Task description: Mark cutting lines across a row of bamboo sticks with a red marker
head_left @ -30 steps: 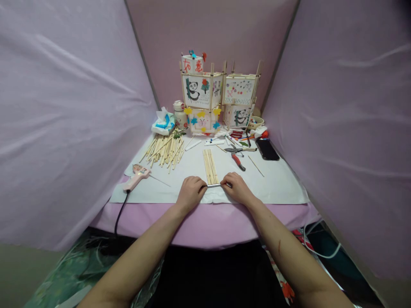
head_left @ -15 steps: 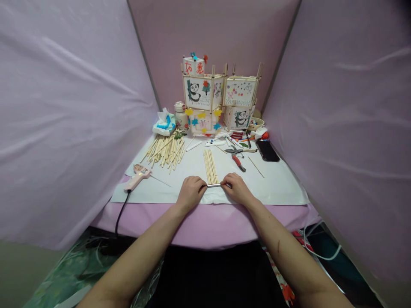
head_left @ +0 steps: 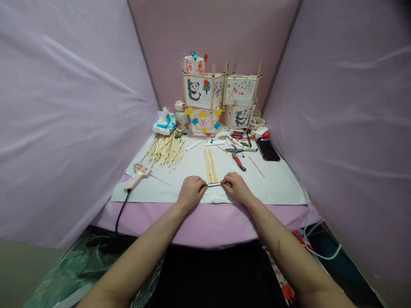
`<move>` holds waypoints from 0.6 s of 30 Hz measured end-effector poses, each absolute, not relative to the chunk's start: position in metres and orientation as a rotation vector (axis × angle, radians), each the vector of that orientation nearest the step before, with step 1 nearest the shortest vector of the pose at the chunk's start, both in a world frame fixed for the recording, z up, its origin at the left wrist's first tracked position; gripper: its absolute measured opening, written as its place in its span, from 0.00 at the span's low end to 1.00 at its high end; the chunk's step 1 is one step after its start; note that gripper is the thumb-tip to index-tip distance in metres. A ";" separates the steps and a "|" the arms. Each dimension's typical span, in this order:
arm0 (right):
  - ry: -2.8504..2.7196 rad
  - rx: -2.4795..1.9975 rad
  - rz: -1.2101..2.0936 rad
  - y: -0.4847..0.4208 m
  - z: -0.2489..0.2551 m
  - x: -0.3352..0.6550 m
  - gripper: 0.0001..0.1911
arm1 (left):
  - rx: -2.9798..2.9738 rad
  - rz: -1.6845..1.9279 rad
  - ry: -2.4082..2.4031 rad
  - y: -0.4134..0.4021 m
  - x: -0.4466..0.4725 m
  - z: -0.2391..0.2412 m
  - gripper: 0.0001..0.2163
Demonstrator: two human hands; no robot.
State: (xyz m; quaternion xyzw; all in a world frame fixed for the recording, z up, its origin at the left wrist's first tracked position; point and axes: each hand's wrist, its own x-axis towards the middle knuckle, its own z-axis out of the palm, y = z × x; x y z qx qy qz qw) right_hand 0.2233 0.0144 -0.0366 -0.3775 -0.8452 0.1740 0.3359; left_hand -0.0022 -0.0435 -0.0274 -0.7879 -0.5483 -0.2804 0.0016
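A slim silver rod (head_left: 214, 185) with a dark end lies crosswise at the near ends of a row of bamboo sticks (head_left: 210, 166). My left hand (head_left: 192, 190) pinches its left end, fingers closed. At the other end, the fingers of my right hand (head_left: 236, 186) are closed round it too. Several sticks lie side by side, pointing away from me, their near ends against or very close to the rod. Whether they touch it I cannot tell. My fingers hide both ends of the rod in part.
A glue gun (head_left: 138, 176) lies left, its cord over the edge. Behind are a pile of sticks (head_left: 165, 149), tissues (head_left: 164, 124), a bottle (head_left: 181, 114) and decorated stick-framed lanterns (head_left: 203, 92). Red-handled pruning shears (head_left: 238, 161), a loose stick (head_left: 256, 166) and a phone (head_left: 268, 150) lie right.
Almost nothing differs. Both hands keep their grip on the rod in the same place, and the view has shifted very slightly.
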 end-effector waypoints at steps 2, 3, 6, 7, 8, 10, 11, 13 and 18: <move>-2.197 -0.991 0.451 0.015 -0.037 0.223 0.09 | -2.468 -0.873 -1.735 -0.043 -0.002 -0.027 0.04; -2.196 -0.993 0.451 0.016 -0.037 0.223 0.08 | -2.467 -0.871 -1.740 -0.043 -0.002 -0.027 0.04; -2.197 -0.995 0.455 0.016 -0.037 0.222 0.08 | -2.468 -0.875 -1.738 -0.042 -0.002 -0.027 0.04; -2.196 -0.994 0.455 0.016 -0.037 0.222 0.09 | -2.469 -0.876 -1.733 -0.042 -0.002 -0.027 0.04; -2.196 -0.994 0.456 0.016 -0.037 0.222 0.09 | -2.468 -0.876 -1.732 -0.042 -0.002 -0.027 0.04; -2.192 -0.993 0.456 0.016 -0.037 0.222 0.09 | -2.461 -0.872 -1.737 -0.041 -0.003 -0.028 0.04; -2.191 -0.993 0.457 0.016 -0.037 0.222 0.09 | -2.459 -0.870 -1.739 -0.041 -0.003 -0.028 0.04; -2.190 -0.994 0.459 0.016 -0.037 0.222 0.09 | -2.458 -0.871 -1.740 -0.041 -0.003 -0.028 0.04; -2.188 -1.003 0.457 0.018 -0.038 0.221 0.08 | -2.448 -0.876 -1.745 -0.040 -0.002 -0.028 0.04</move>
